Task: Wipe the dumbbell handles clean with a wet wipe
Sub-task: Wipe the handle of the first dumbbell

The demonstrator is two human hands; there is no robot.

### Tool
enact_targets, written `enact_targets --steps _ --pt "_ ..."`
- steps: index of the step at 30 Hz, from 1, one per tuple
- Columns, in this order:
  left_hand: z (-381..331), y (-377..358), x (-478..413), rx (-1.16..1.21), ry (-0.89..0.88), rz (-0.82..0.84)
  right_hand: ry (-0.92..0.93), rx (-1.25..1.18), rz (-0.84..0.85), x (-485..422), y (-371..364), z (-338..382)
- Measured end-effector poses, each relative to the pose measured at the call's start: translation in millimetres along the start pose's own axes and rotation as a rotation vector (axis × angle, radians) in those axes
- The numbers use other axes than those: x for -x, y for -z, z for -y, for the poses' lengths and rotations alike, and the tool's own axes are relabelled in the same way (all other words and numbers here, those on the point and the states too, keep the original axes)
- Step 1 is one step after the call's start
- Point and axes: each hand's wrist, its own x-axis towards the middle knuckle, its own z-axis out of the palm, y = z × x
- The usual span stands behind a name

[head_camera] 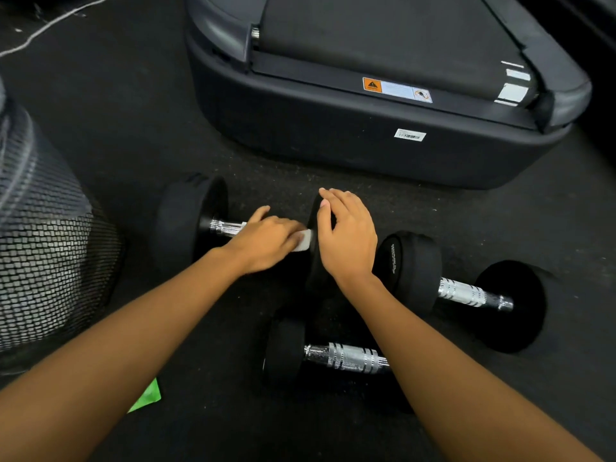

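Observation:
Three black dumbbells with chrome handles lie on the dark rubber floor. The far dumbbell (190, 221) lies left to right; my left hand (266, 243) presses a white wet wipe (304, 241) onto its handle near the right end. My right hand (346, 235) rests over that dumbbell's right head, fingers curved around its rim. A second dumbbell (466, 293) lies to the right, past my right wrist. The third dumbbell (346, 358) lies nearest to me, partly hidden under my right forearm.
A treadmill's rear end (366, 128) fills the floor just beyond the dumbbells. A black mesh bin (43, 248) stands at the left. A green packet (148, 396) peeks out beneath my left forearm. A white cable (50, 25) runs across the far left floor.

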Motion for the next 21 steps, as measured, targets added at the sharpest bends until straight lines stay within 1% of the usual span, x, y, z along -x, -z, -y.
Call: enact_targets --steps 4,7,9,11,15,21 --pt "8 -4 10 0.004 -0.109 -0.168 -0.002 0.006 0.001 1 -1 -1" --pt "0 -13 8 -0.116 -0.159 -0.290 0.000 0.012 -0.001 1 -1 -1" --pt "-6 -15 9 -0.150 -0.181 -0.348 0.001 0.012 0.001 1 -1 -1" --pt "-6 -13 10 -0.159 -0.204 -0.371 -0.001 0.011 0.000 0 0 -1" --pt "5 -9 17 -0.182 -0.272 -0.354 -0.002 0.010 -0.002 1 0 0" --pt "13 -9 20 -0.231 -0.287 -0.385 -0.005 0.015 -0.004 1 0 0"
